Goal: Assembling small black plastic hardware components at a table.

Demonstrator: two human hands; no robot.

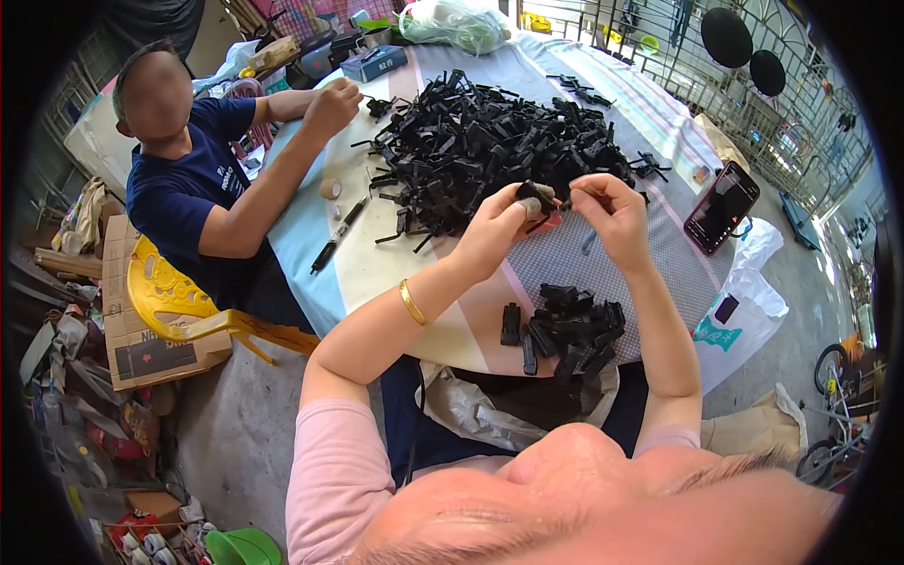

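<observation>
My left hand point(499, 226) is closed round a small black plastic part point(535, 200) above the near side of a big heap. A gold bangle point(411, 303) circles the left wrist. Beside it my right hand point(617, 221) has its fingertips pinched together at the part's right end; what exactly they grip is too small to make out. The large heap of black plastic parts point(490, 141), many with thin strips sticking out, covers the middle of the table. Closer to me lies a smaller pile of black plastic pieces point(574, 330), without such strips.
Across the cloth-covered table point(377, 264), at the left, a person in a navy shirt point(184, 179) has both hands raised near the heap. A black pen point(339, 235) and tape roll point(330, 188) lie there. A phone point(721, 208) stands at right beside a white plastic bag point(744, 301).
</observation>
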